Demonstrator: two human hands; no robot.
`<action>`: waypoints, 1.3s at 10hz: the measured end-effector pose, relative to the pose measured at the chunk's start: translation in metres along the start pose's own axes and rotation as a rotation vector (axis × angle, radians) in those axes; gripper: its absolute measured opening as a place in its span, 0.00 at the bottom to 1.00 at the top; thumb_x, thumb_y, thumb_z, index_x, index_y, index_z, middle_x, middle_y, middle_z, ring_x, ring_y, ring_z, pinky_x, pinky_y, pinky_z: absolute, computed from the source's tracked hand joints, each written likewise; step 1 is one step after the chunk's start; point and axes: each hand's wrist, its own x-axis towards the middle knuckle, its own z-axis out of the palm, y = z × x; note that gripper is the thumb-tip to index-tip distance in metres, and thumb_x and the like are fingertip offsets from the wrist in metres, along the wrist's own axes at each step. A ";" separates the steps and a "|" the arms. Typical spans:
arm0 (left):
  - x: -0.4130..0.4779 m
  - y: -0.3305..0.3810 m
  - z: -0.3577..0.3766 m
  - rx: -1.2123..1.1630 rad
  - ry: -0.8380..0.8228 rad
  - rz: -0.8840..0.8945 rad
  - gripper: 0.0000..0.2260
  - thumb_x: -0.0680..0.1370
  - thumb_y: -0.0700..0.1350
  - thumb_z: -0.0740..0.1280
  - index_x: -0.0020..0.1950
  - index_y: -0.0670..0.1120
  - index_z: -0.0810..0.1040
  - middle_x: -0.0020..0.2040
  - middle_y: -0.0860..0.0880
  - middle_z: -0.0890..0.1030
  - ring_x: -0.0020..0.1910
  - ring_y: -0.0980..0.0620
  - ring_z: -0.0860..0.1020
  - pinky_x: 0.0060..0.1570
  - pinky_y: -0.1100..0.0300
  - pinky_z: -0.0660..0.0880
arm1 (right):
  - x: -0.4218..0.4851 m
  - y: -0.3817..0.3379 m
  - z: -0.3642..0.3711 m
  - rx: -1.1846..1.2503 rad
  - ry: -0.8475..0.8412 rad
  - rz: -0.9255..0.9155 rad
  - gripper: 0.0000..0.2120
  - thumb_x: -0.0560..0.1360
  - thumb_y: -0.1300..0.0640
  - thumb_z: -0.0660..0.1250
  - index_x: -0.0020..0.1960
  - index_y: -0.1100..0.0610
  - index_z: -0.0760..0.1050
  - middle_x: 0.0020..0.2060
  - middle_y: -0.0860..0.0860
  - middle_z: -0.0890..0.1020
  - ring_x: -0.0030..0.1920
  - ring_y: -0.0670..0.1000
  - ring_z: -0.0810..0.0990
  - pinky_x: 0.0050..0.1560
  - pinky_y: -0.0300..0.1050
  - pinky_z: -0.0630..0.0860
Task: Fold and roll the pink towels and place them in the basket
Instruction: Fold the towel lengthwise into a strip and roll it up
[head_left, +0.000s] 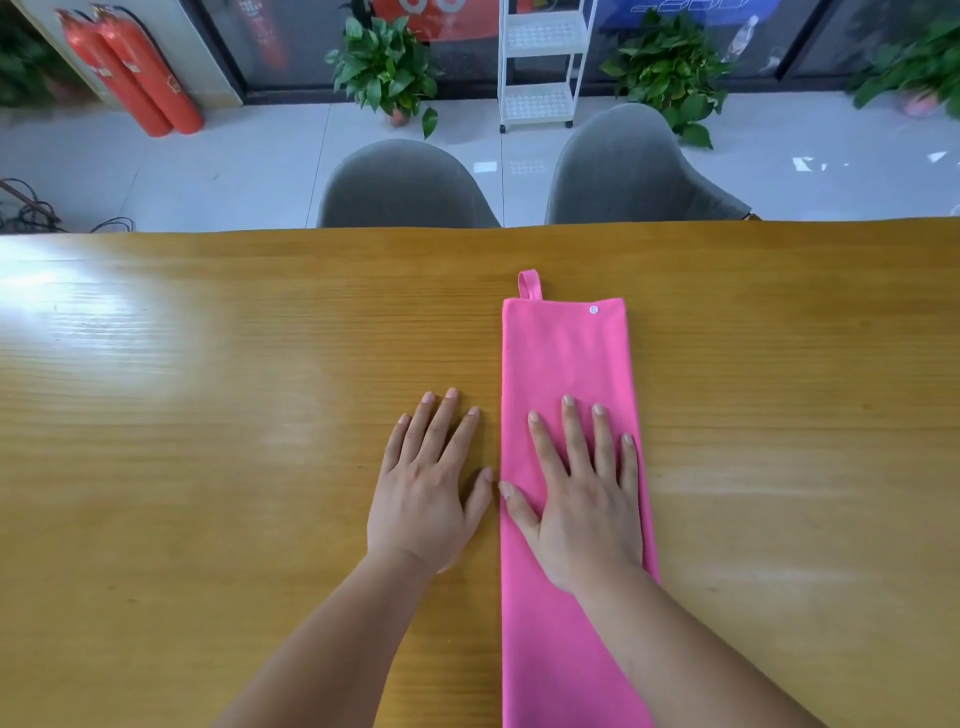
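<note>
Glossy yellow-brown wooden worktop (208, 415) up front. Beyond its far edge, two grey rounded chairs (405, 187). Further back on the pale tiled floor (249, 156): two red fire extinguishers (135, 78) at left, white wheeled shelf rack (540, 62) between leafy green potted plants (384, 67).

The towel (566, 364) lies on the table (208, 415), folded into a long strip. The right hand (582, 499) rests flat on it. The left hand (423, 493) lies on the table just left of the towel. Two chairs (405, 187) stand behind the table.
</note>
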 end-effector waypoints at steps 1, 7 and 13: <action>0.001 0.001 0.001 0.001 -0.001 -0.003 0.29 0.86 0.62 0.57 0.85 0.52 0.62 0.86 0.51 0.54 0.86 0.50 0.46 0.82 0.43 0.54 | 0.024 0.002 -0.002 0.003 0.022 0.003 0.39 0.81 0.26 0.41 0.86 0.43 0.41 0.85 0.52 0.40 0.84 0.60 0.37 0.82 0.67 0.47; 0.000 -0.001 0.000 -0.002 -0.022 -0.008 0.30 0.86 0.64 0.55 0.85 0.53 0.60 0.87 0.52 0.52 0.86 0.50 0.45 0.82 0.44 0.53 | -0.005 0.005 0.004 -0.010 0.007 -0.041 0.40 0.81 0.26 0.44 0.86 0.43 0.41 0.85 0.53 0.41 0.84 0.59 0.37 0.82 0.66 0.49; 0.000 -0.003 0.000 0.002 -0.015 -0.005 0.30 0.86 0.64 0.54 0.85 0.54 0.59 0.87 0.53 0.52 0.86 0.51 0.44 0.83 0.45 0.53 | -0.013 0.006 0.003 -0.013 -0.017 -0.068 0.37 0.82 0.27 0.42 0.85 0.42 0.39 0.85 0.51 0.39 0.84 0.58 0.36 0.83 0.65 0.48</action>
